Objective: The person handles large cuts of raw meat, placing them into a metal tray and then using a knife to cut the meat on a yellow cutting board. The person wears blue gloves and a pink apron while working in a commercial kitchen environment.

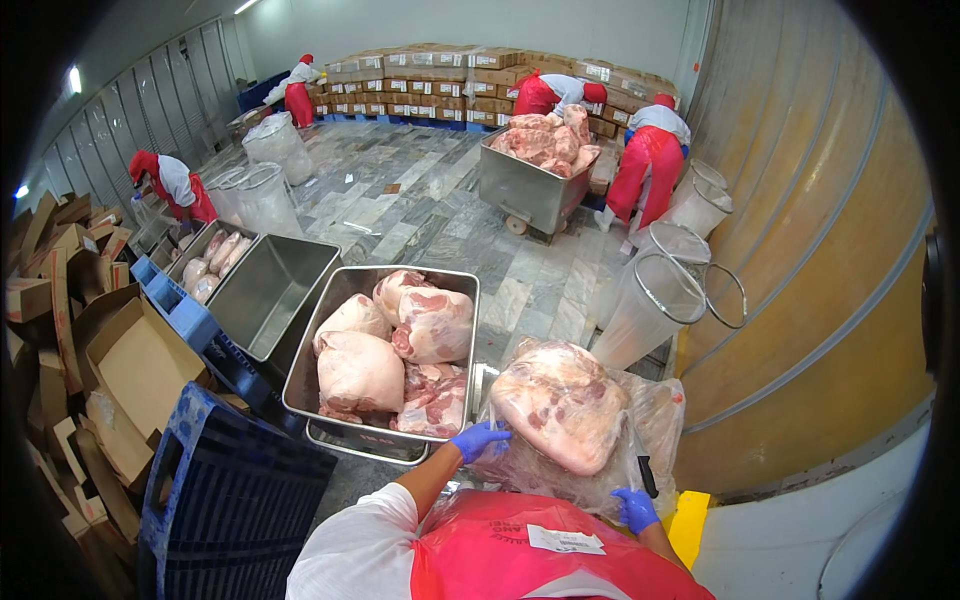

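Unwrapping seems in hand: the meat (560, 405) lies in loose plastic (520, 468). The hands are apart, the left hand (480, 441) on the plastic at the meat's eight o'clock, the right hand (636, 510) at five beside a knife (648, 477); I cannot tell how firmly either grips. Next probably calls for peeling the plastic back.

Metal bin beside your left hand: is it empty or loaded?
Loaded: the metal bin holds several large pieces of meat, which hide most of its floor. How deep they lie, I cannot tell.
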Motion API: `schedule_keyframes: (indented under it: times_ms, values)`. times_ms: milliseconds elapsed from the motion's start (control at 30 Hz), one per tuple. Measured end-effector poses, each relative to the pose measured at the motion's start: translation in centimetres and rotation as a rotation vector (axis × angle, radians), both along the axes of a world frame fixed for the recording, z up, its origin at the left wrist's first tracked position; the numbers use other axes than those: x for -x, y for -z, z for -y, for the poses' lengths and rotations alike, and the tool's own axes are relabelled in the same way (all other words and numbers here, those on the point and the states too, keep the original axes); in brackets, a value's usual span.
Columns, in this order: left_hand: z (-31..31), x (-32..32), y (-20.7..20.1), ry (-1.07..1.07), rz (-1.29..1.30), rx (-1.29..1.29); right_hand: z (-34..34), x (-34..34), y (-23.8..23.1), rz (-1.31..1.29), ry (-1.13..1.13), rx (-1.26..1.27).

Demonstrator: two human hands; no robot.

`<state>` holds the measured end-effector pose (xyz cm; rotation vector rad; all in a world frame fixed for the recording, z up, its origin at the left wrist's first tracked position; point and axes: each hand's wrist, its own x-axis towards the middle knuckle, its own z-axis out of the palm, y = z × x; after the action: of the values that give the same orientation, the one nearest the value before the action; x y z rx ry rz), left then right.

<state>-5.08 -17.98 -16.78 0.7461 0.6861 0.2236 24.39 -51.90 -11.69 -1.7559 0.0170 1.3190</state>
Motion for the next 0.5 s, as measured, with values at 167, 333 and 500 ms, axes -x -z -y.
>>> schedule_keyframes:
  times_ms: [167,333,500]
  values:
    - [0.0,-2.1,2.5,0.152,-0.100,-0.037,2.0,-4.1,5.9,0.219,0.227,-0.174]
    - [-1.1,-2.4,7.3,0.056,-0.250,-0.037,-2.1,-3.4,4.9,0.327,0.407,-0.147]
    - [-0.9,-2.0,4.9,0.006,-0.514,-0.159,-3.4,-3.2,4.3,0.257,0.395,-0.180]
